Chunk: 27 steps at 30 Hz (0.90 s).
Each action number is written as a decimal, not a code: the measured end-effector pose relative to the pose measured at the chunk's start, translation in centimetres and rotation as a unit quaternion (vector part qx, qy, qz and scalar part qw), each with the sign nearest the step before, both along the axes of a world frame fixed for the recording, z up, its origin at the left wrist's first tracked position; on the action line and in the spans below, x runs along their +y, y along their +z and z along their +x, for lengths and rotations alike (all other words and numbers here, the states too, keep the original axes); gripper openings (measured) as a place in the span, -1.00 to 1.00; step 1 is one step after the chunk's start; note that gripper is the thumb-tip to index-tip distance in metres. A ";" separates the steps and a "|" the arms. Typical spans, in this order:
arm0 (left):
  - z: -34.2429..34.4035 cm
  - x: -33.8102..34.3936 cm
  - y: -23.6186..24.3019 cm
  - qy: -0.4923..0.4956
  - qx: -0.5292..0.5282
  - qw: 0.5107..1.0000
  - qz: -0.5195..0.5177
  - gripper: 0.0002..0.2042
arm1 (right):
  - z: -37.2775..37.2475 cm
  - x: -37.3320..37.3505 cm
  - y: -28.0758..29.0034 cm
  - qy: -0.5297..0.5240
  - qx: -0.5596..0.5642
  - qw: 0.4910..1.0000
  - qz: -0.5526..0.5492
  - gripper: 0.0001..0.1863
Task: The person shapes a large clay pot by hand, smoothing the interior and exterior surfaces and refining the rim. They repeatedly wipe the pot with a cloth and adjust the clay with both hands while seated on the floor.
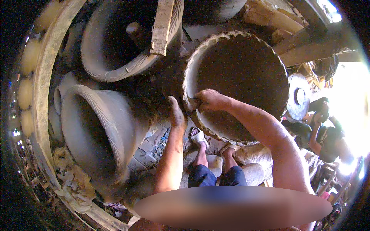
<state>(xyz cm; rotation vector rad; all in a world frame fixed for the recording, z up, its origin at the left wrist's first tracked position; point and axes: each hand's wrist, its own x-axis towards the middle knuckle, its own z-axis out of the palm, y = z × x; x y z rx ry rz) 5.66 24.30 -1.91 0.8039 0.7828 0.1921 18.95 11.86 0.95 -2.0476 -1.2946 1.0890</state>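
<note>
A large round clay pot (187, 77) with a ragged, pinched rim stands before me, its dark mouth facing up. My right hand (211, 100) reaches over the opening, fingers curled closed on the clay at the near left part of the rim. Its fingertips are partly hidden, so I cannot see exactly how they press. Outside the same stretch of wall, my left hand (177, 113) is held upright and open, its fingers straight and together. Whether that palm touches the clay I cannot tell.
Two more big clay pots with rope-patterned rims, one at far left (131, 69) and one at near left (129, 131), stand close by. A wooden plank (162, 27) juts over the far one. Timber beams (316, 56) cross the upper right. Another person (327, 133) sits at right.
</note>
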 end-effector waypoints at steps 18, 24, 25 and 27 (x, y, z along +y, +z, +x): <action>-0.7 -0.3 0.1 -0.036 0.024 0.998 0.047 -0.24 | -0.4 0.7 1.5 0.003 -0.043 0.998 -0.034 -0.74; 0.6 0.2 -3.1 -0.011 0.029 1.000 0.000 -0.28 | -4.2 1.5 4.6 0.094 -0.265 0.960 -0.013 -0.68; 0.8 0.5 -2.9 -0.025 0.027 0.999 -0.023 -0.26 | -4.2 1.4 5.0 0.126 -0.285 0.950 -0.015 -0.63; 1.3 0.6 -1.8 -0.027 -0.038 0.995 0.086 -0.18 | -3.2 1.0 5.4 0.094 -0.153 0.984 0.003 -0.58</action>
